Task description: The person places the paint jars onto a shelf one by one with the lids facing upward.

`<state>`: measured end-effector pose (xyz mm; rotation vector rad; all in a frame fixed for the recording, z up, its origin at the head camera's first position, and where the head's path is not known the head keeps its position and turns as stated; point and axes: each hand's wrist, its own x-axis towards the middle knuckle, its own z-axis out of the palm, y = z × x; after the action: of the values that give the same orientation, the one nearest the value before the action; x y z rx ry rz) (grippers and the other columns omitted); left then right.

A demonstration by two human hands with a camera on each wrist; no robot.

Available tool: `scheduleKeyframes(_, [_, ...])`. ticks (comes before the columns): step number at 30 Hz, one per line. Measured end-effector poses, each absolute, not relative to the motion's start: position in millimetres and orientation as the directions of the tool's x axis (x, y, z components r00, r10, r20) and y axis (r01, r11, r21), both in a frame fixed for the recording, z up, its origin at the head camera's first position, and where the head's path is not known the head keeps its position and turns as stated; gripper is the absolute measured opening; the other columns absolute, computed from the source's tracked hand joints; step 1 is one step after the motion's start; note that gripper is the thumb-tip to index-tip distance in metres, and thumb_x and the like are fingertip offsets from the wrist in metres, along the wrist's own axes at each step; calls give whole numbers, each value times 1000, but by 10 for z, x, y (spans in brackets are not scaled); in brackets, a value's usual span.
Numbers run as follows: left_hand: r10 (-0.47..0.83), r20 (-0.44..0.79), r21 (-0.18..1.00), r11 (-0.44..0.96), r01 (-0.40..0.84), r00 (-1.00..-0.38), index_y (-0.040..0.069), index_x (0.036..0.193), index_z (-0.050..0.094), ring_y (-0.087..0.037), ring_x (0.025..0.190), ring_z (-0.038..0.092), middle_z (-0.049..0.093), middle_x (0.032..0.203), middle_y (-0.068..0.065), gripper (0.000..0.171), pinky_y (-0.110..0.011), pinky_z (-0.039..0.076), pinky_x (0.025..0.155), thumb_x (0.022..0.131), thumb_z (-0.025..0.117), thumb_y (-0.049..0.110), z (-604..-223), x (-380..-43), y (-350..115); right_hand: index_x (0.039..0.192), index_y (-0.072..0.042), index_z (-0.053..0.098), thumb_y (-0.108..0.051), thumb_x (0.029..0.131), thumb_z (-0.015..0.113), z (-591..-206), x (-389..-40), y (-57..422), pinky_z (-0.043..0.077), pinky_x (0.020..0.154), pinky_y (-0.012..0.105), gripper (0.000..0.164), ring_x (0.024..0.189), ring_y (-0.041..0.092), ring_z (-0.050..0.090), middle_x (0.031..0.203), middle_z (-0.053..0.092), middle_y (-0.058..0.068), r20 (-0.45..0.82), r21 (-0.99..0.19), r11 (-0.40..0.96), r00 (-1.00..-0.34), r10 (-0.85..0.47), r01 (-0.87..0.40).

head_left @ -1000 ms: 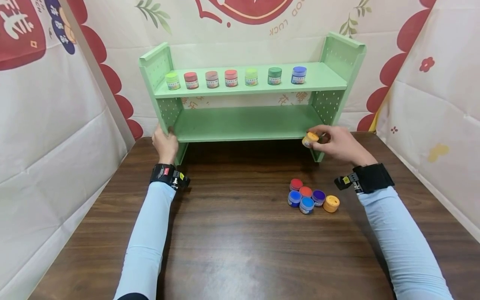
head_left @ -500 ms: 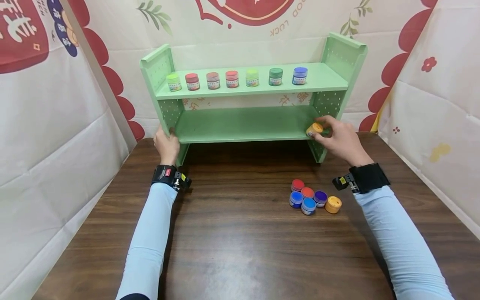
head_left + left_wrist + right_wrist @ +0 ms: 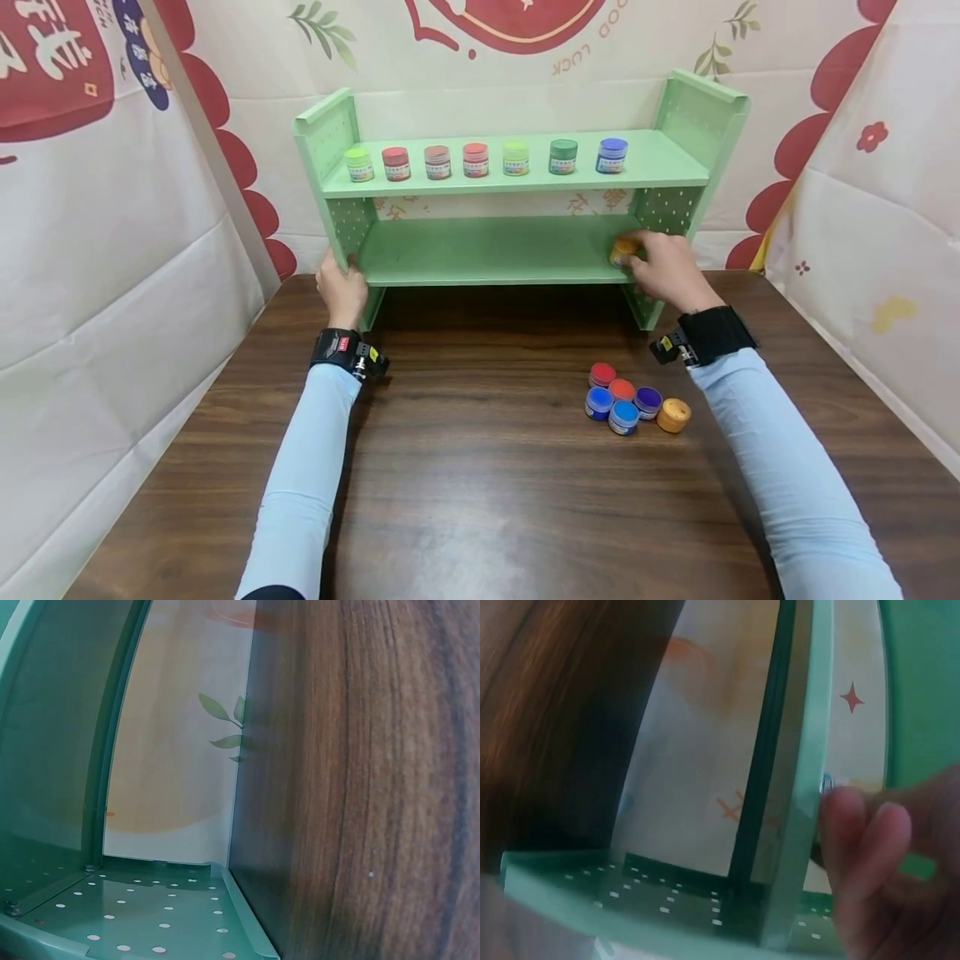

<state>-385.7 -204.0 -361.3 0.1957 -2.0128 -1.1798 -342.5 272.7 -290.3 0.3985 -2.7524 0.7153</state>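
A light green two-tier shelf [image 3: 495, 250] stands at the back of the table. My left hand [image 3: 342, 293] grips its left side panel low down, thumb on the inner face. At the right end of the lower tier, my right hand [image 3: 671, 271] pinches a small paint jar with a yellow-orange lid [image 3: 621, 252]. That jar is upright at the tier's front edge, partly covered by the fingers. In the right wrist view the curled fingers [image 3: 870, 847] show beside the tier's edge, and the jar is mostly hidden. The left wrist view shows shelf and table but not the hand.
Several paint jars, such as a dark green jar [image 3: 563, 157], line the upper tier. On the table [image 3: 465, 467], at front right, a cluster holds red, blue and purple jars plus a yellow-orange jar [image 3: 673, 415]. A printed cloth [image 3: 510, 100] hangs behind the shelf.
My right hand has carried the yellow-orange jar from in front of the lower tier up and inward onto its right end; the jar has gone from tilted to upright. The left hand keeps its hold.
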Motion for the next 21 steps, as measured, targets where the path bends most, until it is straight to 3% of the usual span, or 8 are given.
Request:
scheduleKeyframes(8, [-475,556,788,562,251,-682,9,125,69,-39,126,65,71,133,-13,30,-57,46,108,98,56,7,-3607,-3858,-2029,143,-3,58,-7,100,50,-2902,-3494,2634,52,48,36,44,48,24,64,78,71,23,316,-510,818,-942,-109,-266])
scheduleKeyframes(12, [-472,555,787,565,249,-685,10,125,69,-38,127,64,71,134,-12,31,-56,46,108,98,56,8,-3584,-3866,-2029,146,-4,57,-6,99,48,-2888,-3511,2621,53,48,35,47,48,24,65,83,72,25,315,-520,817,-945,-89,-250])
scheduleKeyframes(18, [-483,550,789,567,236,-681,11,126,69,-38,128,64,71,133,-12,30,-57,45,108,99,56,8,-3590,-3885,-2042,148,-6,55,-8,100,47,-2892,-3534,2611,51,49,36,48,50,26,64,104,70,28,314,-502,830,-945,-89,-245])
scheduleKeyframes(21, [-481,544,792,566,231,-687,11,126,69,-38,127,64,71,133,-12,30,-56,46,108,99,56,9,-3614,-3882,-2041,149,-8,54,-12,101,47,-2918,-3536,2620,47,51,37,48,50,26,64,103,71,27,302,-481,846,-949,-86,-230])
